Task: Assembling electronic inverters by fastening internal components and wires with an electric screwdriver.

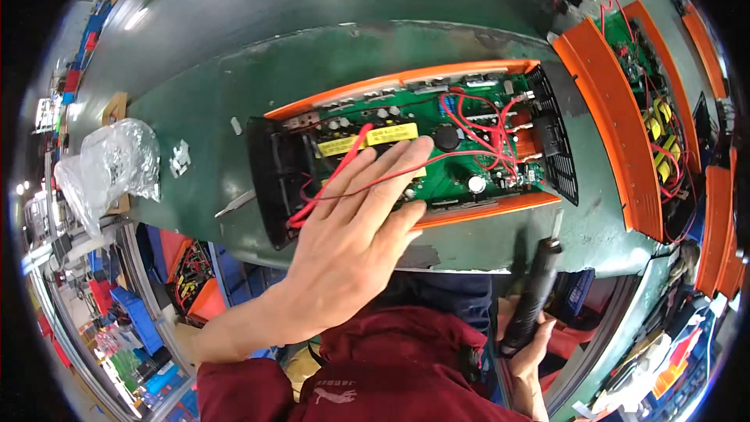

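Note:
In front of me an open electronic unit lies on the green bench, with an orange metal casing, black end panels and a green circuit board. Yellow-wrapped transformers sit on the board, and red wires loop over its right part. My left hand lies over the unit's near left side, fingers stretched out, touching it near the yellow parts and a red wire. Off the bench's near edge, my right hand is wrapped round a black cylindrical electric screwdriver, its bit pointing up towards the bench.
A second orange unit stands tilted at the right, with more orange casings beyond it. Clear plastic bags and small white scraps lie at the left. Below left, a blue bin stands among shelf parts.

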Available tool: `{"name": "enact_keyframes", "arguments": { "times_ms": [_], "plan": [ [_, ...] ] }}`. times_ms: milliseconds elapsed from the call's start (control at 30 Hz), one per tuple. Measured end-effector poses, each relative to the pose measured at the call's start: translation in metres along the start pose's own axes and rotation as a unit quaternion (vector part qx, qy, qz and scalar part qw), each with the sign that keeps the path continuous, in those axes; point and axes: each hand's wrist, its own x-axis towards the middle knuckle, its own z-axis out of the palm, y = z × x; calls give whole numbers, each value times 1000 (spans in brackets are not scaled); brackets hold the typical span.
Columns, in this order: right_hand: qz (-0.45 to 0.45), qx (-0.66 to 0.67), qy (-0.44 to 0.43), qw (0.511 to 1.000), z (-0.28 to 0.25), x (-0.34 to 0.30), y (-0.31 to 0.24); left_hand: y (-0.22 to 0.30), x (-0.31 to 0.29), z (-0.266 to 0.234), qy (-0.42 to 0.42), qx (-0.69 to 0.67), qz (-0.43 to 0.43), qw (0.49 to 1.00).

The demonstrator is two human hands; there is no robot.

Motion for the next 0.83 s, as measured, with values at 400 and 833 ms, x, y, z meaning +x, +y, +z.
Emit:
{"name": "enact_keyframes", "arguments": {
  "times_ms": [400,833],
  "plan": [
    [-267,-458,155,834,40,44,-132,9,-51,0,121,-118,47,985],
    [-581,-576,-336,467,405,67,-143,-104,-142,-2,249,66,-252,933]
  ]
}}
